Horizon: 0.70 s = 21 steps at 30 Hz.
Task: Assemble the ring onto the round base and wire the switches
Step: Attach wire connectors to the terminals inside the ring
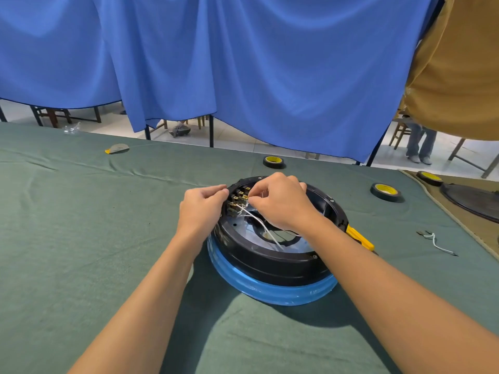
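A black ring sits on a round base wrapped in blue film in the middle of the green-covered table. Black switches with brass terminals line the ring's inner wall at its far left. White wires run from them down into the ring. My left hand grips the ring's outer edge beside the switches, fingers curled. My right hand reaches over the ring and pinches a white wire end at the switch terminals.
Two black tape rolls with yellow cores lie behind the ring and to its right. A yellow-handled tool rests against the ring's right side. A spare white wire lies at right. A blue curtain hangs behind the table.
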Tool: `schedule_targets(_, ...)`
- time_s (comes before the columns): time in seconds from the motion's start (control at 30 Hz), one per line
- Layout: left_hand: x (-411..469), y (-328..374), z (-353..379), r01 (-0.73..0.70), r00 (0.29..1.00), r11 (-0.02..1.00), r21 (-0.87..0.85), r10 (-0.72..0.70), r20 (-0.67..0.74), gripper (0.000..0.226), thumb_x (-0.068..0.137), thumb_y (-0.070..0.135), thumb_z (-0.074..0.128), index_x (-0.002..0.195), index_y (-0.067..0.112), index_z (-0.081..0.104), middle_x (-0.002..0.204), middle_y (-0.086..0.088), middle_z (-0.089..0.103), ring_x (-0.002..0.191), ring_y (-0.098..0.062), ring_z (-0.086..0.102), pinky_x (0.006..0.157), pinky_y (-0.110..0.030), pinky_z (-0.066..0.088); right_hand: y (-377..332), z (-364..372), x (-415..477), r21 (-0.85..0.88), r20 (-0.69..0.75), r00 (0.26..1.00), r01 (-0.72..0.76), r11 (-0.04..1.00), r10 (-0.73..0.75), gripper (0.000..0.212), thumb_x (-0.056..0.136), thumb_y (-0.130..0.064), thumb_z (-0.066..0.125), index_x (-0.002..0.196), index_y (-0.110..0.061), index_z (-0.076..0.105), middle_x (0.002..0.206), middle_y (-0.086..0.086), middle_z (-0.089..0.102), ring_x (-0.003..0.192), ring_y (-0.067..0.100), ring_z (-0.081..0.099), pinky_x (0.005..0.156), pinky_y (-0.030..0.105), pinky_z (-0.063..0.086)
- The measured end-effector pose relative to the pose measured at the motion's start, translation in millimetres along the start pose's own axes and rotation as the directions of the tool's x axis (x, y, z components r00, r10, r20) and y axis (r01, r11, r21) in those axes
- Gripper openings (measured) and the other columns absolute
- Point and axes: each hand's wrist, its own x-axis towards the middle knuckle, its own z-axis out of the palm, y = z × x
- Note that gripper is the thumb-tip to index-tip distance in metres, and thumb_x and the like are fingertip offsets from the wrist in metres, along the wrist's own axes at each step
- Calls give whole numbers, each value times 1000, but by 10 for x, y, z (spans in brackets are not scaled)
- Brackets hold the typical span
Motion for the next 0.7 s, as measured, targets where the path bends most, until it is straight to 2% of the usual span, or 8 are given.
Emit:
schedule_targets(0.07, -3, -20, 18, 2, 1000, 1000, -29, -2, -6, 23, 90, 22, 65, 111, 18, 74, 106, 1, 74, 103, -15, 66, 98, -40, 52, -14, 13, 16, 28, 45, 999, -21, 999, 20, 18, 91, -24, 58, 90, -26, 76, 84, -9, 63, 102, 22, 55, 98, 45, 38)
schedule_targets(0.13, -1, -26, 14, 0, 1000, 999, -43, 0, -4, 22, 91, 22, 65, 110, 19, 74, 103, 2, 74, 101, -14, 66, 97, -40, 52, -44, 22, 32, 51, 73, 997, -34, 998, 30, 17, 90, -20, 59, 88, -23, 76, 85, -5, 66, 102, 24, 57, 97, 50, 43)
schedule_targets(0.27, 10, -38, 15, -6, 1000, 999, -46, 6, -15, 21, 91, 20, 64, 108, 19, 75, 101, 1, 75, 102, -16, 66, 98, -42, 51, -72, 65, 56, 79, 94, 995, -37, 996, 30, 17, 89, -17, 61, 89, -19, 77, 90, 0, 71, 98, 24, 59, 93, 50, 48)
schedule_targets(0.43, 8, -42, 17, -1, 1000, 998, -66, 0, -15, 18, 90, 19, 64, 103, 22, 76, 103, 0, 75, 104, -16, 66, 100, -42, 50, -24, 105, 87, 175, 97, 994, -71, 982, 54, 13, 88, -18, 64, 89, -19, 77, 90, -2, 71, 94, 16, 61, 86, 39, 53)
schedule_targets(0.53, 9, -41, 14, -3, 1000, 997, -72, 2, -15, 16, 90, 19, 64, 101, 24, 75, 101, 1, 75, 101, -15, 67, 99, -42, 51, 8, 101, 100, 243, 99, 990, -121, 962, 99, 12, 88, -18, 65, 88, -18, 77, 92, -1, 72, 92, 14, 62, 79, 31, 50)
schedule_targets(0.7, -4, -28, 15, 4, 1000, 998, -70, -5, -13, 19, 91, 19, 63, 105, 21, 75, 105, -2, 74, 103, -17, 67, 98, -41, 52, 9, 78, 101, 308, 138, 983, -160, 938, 123, 12, 88, -16, 66, 86, -16, 77, 84, -1, 71, 87, 12, 63, 73, 26, 47)
